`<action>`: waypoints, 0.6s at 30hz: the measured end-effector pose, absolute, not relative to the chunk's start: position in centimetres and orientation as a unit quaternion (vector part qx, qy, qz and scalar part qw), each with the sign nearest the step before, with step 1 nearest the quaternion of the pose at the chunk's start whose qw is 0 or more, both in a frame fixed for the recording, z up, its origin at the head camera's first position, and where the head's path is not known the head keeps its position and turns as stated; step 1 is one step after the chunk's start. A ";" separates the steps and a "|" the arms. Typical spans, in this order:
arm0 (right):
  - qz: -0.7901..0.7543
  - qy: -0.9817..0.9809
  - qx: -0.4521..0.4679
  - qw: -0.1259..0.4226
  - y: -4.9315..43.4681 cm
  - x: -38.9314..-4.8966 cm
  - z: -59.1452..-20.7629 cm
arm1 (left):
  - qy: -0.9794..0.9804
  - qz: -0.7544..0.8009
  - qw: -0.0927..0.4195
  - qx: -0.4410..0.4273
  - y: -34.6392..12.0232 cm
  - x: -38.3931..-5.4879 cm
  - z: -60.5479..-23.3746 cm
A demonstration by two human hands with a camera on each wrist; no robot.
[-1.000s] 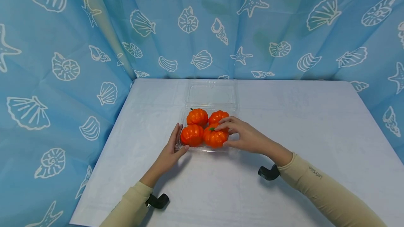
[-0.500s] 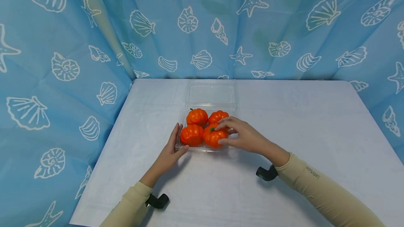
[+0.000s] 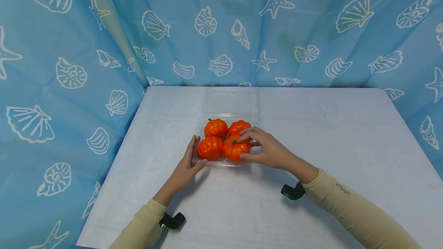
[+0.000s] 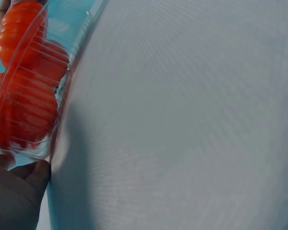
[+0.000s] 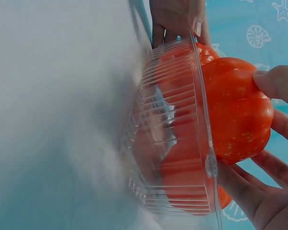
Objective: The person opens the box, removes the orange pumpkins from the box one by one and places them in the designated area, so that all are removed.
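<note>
A clear plastic clamshell container (image 3: 221, 164) holds several orange toy pumpkins with green stems. My left hand (image 3: 185, 170) holds its near left corner, thumb over the rim and fingers along the outer wall. With thumb and fingers, my right hand (image 3: 271, 150) grips the front right pumpkin (image 3: 234, 152). In the right wrist view this pumpkin (image 5: 237, 112) stands well above the container's rim, tilted against it. The front left pumpkin (image 3: 210, 149) and back left pumpkin (image 3: 216, 128) sit beside it; the right fingers partly cover the back right pumpkin (image 3: 238, 127).
The container's lid (image 3: 232, 103) lies folded back toward the far edge of the white table (image 3: 322, 126). A blue curtain (image 3: 221, 30) with white shells and starfish hangs behind and to the sides. Black wrist mounts (image 3: 293, 190) stick out from both sleeves.
My right hand has moved slightly left, its thumb coming onto the front right pumpkin, which shifted a little. The left hand and the container stay in place.
</note>
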State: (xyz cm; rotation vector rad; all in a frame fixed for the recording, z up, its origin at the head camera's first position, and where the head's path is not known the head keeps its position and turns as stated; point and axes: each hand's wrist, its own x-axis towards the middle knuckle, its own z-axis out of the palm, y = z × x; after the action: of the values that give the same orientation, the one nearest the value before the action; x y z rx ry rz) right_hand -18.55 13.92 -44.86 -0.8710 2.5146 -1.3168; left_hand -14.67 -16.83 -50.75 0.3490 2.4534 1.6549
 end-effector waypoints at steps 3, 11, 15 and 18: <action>-0.437 0.847 -0.293 0.076 14.1 -18.5 -44.9 | 0.821 0.552 0.080 0.118 -16.8 -14.6 -50.8; -0.449 0.846 -0.282 0.055 14.9 -18.8 -44.6 | 0.827 0.545 0.084 0.112 -16.9 -14.7 -50.9; -0.448 0.849 -0.276 0.041 15.4 -19.1 -44.8 | 0.827 0.543 0.085 0.114 -16.9 -14.7 -50.9; -0.447 0.851 -0.273 0.030 15.8 -19.3 -44.9 | 0.829 0.542 0.085 0.114 -16.9 -14.7 -50.8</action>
State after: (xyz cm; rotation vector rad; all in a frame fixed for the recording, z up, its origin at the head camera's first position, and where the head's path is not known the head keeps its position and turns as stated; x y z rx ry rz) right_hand -19.27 15.81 -44.92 -0.8416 2.6258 -1.3781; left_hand -14.67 -16.86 -50.82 0.3390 2.4711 1.6150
